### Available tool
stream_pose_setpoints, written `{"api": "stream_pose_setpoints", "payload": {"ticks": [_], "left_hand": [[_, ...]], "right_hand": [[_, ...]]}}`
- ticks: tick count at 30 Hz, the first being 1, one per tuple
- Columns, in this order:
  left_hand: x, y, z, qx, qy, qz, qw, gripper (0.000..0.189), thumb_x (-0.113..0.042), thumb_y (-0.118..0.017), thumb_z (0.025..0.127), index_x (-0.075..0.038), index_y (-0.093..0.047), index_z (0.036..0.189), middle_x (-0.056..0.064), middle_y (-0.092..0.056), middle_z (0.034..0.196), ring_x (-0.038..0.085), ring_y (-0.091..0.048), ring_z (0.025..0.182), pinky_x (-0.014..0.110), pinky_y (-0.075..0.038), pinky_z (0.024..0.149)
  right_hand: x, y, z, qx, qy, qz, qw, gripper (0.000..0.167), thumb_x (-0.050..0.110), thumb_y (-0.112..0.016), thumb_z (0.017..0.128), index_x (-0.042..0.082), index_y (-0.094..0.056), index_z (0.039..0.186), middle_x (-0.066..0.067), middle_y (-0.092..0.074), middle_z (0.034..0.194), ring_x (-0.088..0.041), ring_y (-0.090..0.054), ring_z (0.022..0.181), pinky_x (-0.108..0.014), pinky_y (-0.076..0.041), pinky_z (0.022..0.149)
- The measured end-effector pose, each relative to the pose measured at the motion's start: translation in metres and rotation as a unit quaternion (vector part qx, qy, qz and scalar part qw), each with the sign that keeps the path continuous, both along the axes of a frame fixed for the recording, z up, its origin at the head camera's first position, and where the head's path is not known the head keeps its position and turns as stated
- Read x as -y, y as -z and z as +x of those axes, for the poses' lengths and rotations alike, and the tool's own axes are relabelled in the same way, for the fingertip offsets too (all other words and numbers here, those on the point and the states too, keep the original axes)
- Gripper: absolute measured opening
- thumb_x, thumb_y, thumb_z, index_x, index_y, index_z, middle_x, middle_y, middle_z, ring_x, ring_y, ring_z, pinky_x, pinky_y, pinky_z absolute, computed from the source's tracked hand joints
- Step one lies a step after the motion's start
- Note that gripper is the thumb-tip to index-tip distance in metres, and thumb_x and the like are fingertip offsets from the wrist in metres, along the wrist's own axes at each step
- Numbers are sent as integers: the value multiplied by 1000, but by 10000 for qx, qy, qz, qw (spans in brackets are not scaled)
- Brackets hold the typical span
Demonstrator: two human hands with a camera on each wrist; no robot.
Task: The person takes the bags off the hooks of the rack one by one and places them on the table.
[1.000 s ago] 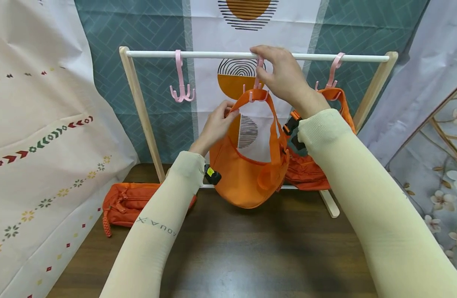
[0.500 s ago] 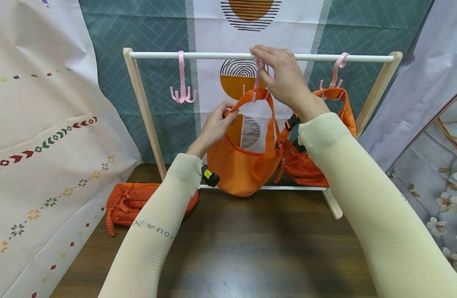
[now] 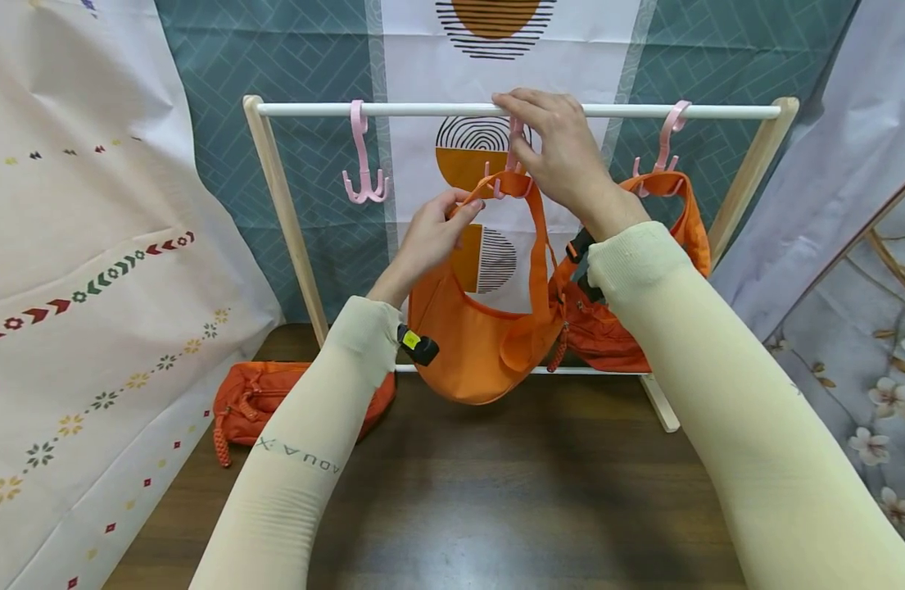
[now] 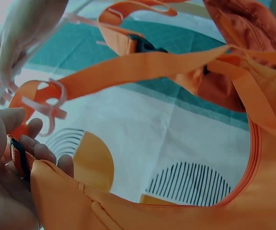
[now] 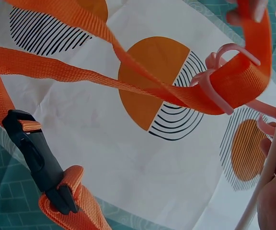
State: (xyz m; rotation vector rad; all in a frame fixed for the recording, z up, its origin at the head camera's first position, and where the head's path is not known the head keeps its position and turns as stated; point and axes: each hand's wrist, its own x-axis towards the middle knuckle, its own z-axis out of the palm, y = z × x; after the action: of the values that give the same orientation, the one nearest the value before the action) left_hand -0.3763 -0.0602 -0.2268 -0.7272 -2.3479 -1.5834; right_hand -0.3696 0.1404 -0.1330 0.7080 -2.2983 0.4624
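The left hand (image 3: 427, 238) pinches the strap (image 3: 538, 233) of an orange shoulder bag (image 3: 463, 348) hanging from the middle pink hook (image 3: 516, 131); the right hand (image 3: 563, 152) grips the white rail (image 3: 430, 110) at that hook's top.

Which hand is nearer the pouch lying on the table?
Left: the left hand is up and right of the pouch; the right hand is farther, at the rail.
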Motion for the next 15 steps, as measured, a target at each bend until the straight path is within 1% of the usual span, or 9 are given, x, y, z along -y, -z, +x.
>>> {"api": "stream_pose_setpoints", "payload": {"ticks": [2, 6, 9, 13, 15], "left_hand": [[-2, -3, 3, -68, 58, 107, 9999, 33, -33, -58, 108, -8, -63, 129, 7, -51, 80, 37, -53, 75, 27, -40, 61], [-4, -9, 7, -116, 163, 312, 9993, 31, -29, -58, 109, -8, -62, 130, 9, -50, 80, 39, -52, 76, 29, -44, 63], [-6, -15, 10, -179, 204, 435, 9987, 30, -26, -58, 109, -7, -61, 131, 8, -49, 80, 33, -52, 72, 30, -47, 65], [-7, -23, 14, -235, 286, 664, 9971, 29, -23, -58, 109, -6, -60, 132, 6, -50, 80, 26, -48, 68, 27, -47, 64], [-8, -26, 16, -258, 351, 752, 9962, 30, -21, -58, 108, -6, -59, 134, 5, -51, 82, 25, -47, 68, 26, -47, 64]], "right_hand": [[0, 0, -1, -53, -34, 24, 10000, 44, 18, -52, 109, 18, -56, 152, -5, -56, 152, -25, -42, 146, -32, -18, 124], [0, 1, -1, -82, -72, 56, 9999, 44, 16, -52, 108, 18, -57, 152, -6, -57, 151, -26, -43, 146, -34, -19, 124], [0, 1, -1, -93, -82, 22, 9999, 43, 15, -53, 108, 18, -57, 151, -6, -58, 150, -26, -44, 145, -34, -19, 124], [1, 0, 0, -91, -55, -26, 9999, 43, 17, -53, 108, 19, -58, 151, -6, -58, 150, -26, -44, 145, -34, -20, 124], [2, 0, 0, -84, -34, -31, 10000, 43, 18, -52, 108, 20, -58, 151, -6, -58, 150, -25, -44, 145, -34, -20, 124]]}}
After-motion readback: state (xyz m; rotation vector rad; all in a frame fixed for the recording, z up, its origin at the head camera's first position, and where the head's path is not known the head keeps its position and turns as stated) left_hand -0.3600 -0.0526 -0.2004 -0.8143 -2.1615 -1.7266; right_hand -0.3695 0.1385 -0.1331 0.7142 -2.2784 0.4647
